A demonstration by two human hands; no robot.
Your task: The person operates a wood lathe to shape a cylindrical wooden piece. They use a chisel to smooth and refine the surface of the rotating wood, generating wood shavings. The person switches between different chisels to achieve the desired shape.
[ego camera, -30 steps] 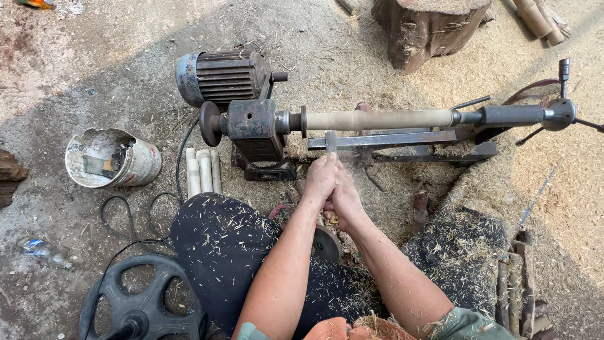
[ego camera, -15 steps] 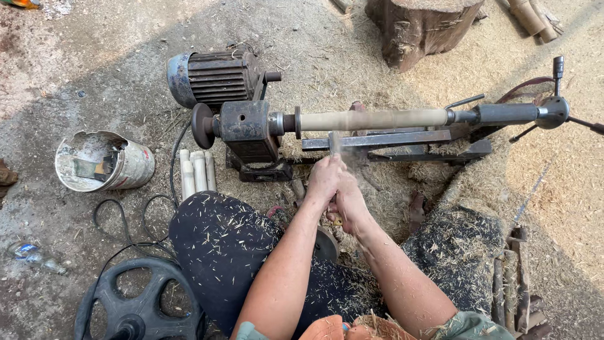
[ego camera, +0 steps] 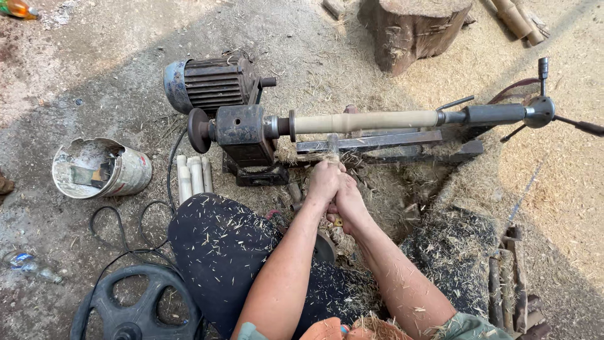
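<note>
Both hands [ego camera: 336, 189] clenched round chisel [ego camera: 333, 146], handle hidden; blade tip meets wooden spindle [ego camera: 365, 121].

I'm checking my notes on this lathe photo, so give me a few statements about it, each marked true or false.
1. Both hands, left hand and right hand, grip one tool together. True.
2. The spindle lies loose on the ground. False: it is mounted on the lathe.
3. The motor sits behind the lathe. True.
4. The can stands upright. False: it lies on its side.
5. Wood shavings cover the trousers. True.
</note>
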